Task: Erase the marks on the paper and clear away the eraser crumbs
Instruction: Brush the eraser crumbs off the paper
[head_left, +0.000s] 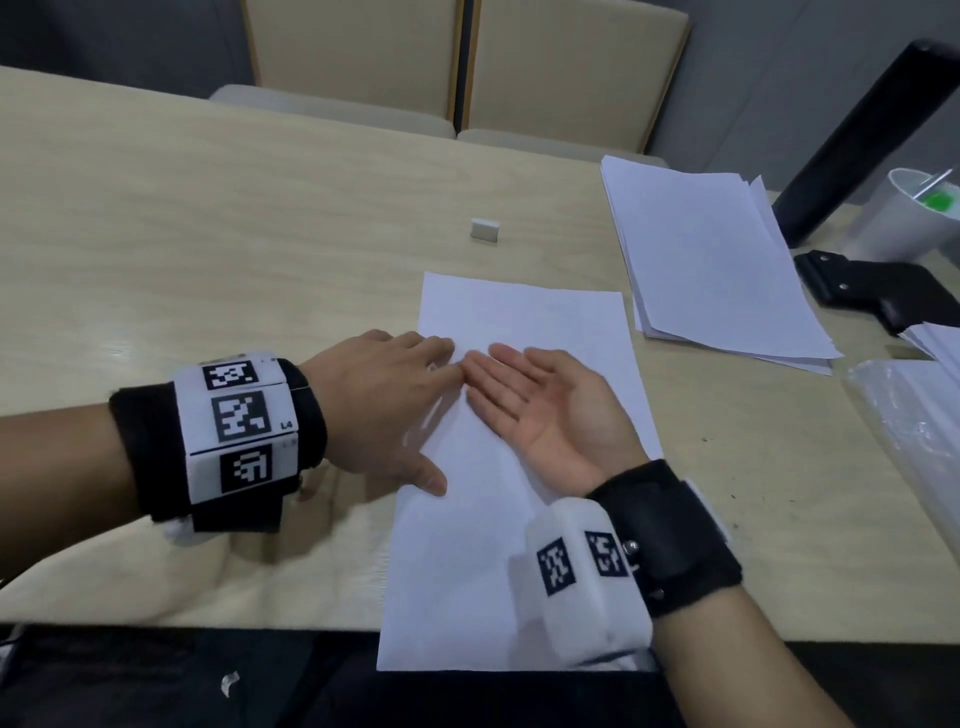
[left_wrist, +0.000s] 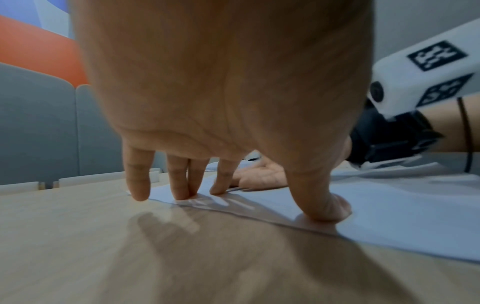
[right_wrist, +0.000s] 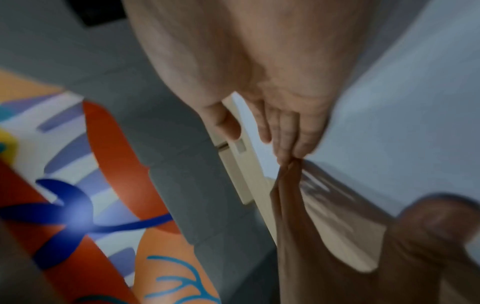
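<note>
The fingertips (left_wrist: 182, 195) of the left hand (head_left: 384, 400) are pressed straight and spread on the left edge of the sheet of paper (head_left: 524, 322), with the thumb planted on it nearer the body — the little finger is seen to land on the table (head_left: 208, 234) just off the edge. The right hand (head_left: 545, 410) is laid on the sheet with the palm turned up and the fingers straight and close together; nothing is held in it, and its fingertips meet those of the left hand at about 9 o'clock from the sheet's centre.

The eraser (head_left: 485, 229) is set down on the table at roughly 12 o'clock from the paper, apart from it and untouched. No pencil marks can be made out on the sheet in the head view, so the erasing is judged to be done, though faint traces could be lost to blur. The edge-of-hand posture suggests that the crumbs are being swept off; the crumbs themselves are too small to be seen. A few dark specks are visible on the table at 3 to 4 o'clock from the sheet, and whether they are crumbs cannot be told.

As for writing — only "L4" can be read, beside a square coded marker on the left wrist band (head_left: 239, 431). The right wrist band (head_left: 582, 566) carries similar markers with no legible text. Nothing can be read on the stack of paper (head_left: 701, 249) at 2 o'clock.
</note>
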